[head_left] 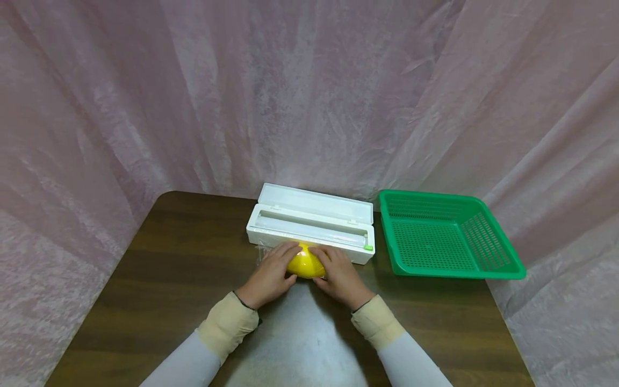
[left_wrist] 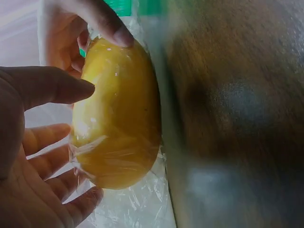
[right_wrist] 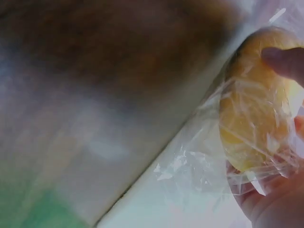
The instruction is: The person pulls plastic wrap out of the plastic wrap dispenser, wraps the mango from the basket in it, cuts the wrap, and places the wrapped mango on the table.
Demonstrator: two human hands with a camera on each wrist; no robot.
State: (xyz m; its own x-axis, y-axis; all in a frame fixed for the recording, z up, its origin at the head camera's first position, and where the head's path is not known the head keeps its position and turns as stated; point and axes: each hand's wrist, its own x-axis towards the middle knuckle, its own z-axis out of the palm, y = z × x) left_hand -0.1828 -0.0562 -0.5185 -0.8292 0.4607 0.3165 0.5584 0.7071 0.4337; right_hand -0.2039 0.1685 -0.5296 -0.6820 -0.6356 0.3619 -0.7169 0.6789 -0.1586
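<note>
In the head view a smooth, oval yellow fruit [head_left: 306,263] lies between both hands, just before the white cling film dispenser [head_left: 360,257]. Clear, wrinkled cling film [right_wrist: 190,166] wraps the fruit and trails off its end in the right wrist view. My left hand [head_left: 272,275] holds the fruit's left side, the thumb [left_wrist: 61,90] at its near face and the fingers spread along the other side. From the right, my right hand [head_left: 340,275] grips it with thumb and fingers. The dispenser's lid [head_left: 314,202] stands open, showing a film roll [head_left: 309,230] inside.
A green perforated basket [head_left: 394,258] stands right of the dispenser, near the table's right edge. A small green slider [head_left: 368,248] sits at the dispenser's right end. The brown wooden table [head_left: 184,269] backs onto a pink curtain [head_left: 309,97].
</note>
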